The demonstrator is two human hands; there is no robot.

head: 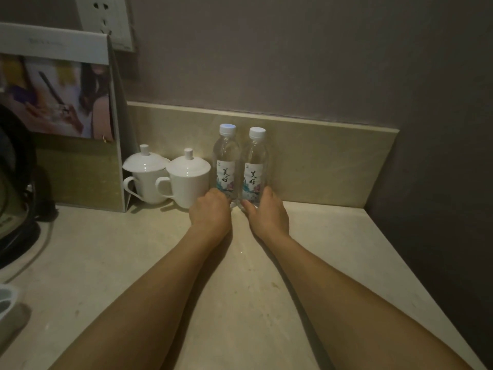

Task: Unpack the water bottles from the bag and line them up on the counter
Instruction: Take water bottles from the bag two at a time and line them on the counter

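Your left hand (210, 208) is curled around the base of the left water bottle (225, 166), and your right hand (268, 212) grips the base of the right water bottle (254, 169) with the thumb across its front. Both bottles stand upright on the beige counter (133, 263), side by side and touching or nearly so, just in front of the low backsplash (320, 156).

The likeliest slip is a topple: these are tall, narrow bottles held only at the bottom, so I judge a sideways nudge as you let go could tip one into the other. The left bottle also stands just beside a lidded white cup (188, 180); a push leftward could knock it and rattle its loose lid.

Counted: two water bottles, both capped; two white cups with lids, the second cup (145, 177) further left; one standing display card (58, 102); one dark kettle (16, 182) at the left edge; one wall socket (106, 20). No bag is in view
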